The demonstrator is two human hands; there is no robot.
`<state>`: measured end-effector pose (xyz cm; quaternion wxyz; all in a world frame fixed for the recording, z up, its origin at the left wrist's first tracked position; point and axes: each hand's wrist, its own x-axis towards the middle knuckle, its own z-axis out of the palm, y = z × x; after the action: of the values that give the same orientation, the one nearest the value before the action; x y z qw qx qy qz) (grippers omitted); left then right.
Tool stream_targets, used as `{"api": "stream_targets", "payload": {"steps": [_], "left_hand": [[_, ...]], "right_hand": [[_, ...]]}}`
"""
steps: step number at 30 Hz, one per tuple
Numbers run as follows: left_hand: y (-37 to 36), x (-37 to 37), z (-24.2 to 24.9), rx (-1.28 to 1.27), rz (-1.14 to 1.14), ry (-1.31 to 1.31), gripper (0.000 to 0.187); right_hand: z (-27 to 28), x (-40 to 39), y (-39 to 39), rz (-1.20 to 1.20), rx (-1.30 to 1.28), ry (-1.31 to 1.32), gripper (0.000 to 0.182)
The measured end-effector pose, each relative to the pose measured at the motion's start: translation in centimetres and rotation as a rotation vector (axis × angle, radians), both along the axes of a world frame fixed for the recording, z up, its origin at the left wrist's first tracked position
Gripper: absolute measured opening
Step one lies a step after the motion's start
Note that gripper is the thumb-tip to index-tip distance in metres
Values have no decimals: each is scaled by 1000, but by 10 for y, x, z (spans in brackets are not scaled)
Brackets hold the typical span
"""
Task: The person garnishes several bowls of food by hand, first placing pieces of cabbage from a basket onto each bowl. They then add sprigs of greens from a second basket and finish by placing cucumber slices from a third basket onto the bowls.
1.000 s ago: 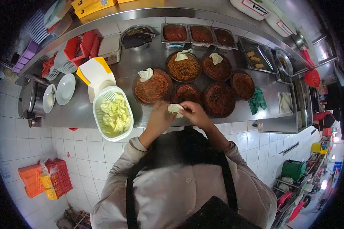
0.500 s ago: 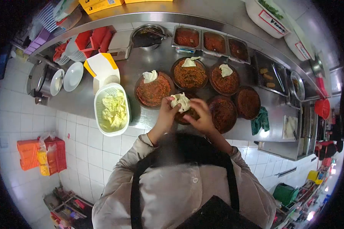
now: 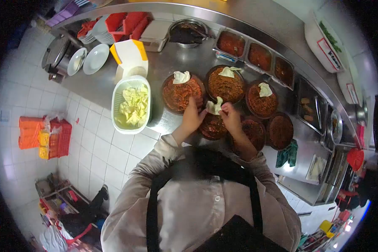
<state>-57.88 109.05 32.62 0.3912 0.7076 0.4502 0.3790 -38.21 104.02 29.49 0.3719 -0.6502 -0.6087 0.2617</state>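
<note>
Holds pale leaf (image 3: 214, 106) above bowl (image 3: 213, 138) with right hand (image 3: 232, 119) pinched on its edge and left hand (image 3: 191, 119) half-open alongside, contact unclear, probably to keep it off red sauce (image 3: 213, 128).

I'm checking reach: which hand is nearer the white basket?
Left. The left hand is right of the white basket, apart from it; the right hand is farther right.

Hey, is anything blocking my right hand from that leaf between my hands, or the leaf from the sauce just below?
Nothing visible: your right hand touches the leaf, and no object shows between the leaf and the sauce.
</note>
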Motion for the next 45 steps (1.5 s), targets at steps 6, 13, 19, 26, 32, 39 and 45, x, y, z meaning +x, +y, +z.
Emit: {"api": "stream_targets", "payload": {"steps": [6, 13, 19, 26, 32, 39, 45], "left_hand": [[-6, -102, 59, 280, 412, 150, 51], [-12, -267, -4, -18, 1103, 498, 76], [-27, -268, -9, -950, 793, -708, 53], [-38, -248, -10, -805, 554, -1066, 52], [-73, -264, -30, -673, 554, -941, 59], [-98, -278, 2, -687, 596, -691, 77], [-113, -238, 53, -812, 519, -841, 67]], "right_hand": [[-5, -4, -3, -88, -105, -383, 20], [41, -31, 5, -170, -56, -589, 17], [102, -144, 73, 137, 219, -190, 15], [61, -326, 163, 683, 79, -287, 26], [18, -369, 158, 518, -44, -503, 30], [75, -311, 138, 521, -389, 564, 26], [135, -226, 92, 495, -412, 973, 23]]}}
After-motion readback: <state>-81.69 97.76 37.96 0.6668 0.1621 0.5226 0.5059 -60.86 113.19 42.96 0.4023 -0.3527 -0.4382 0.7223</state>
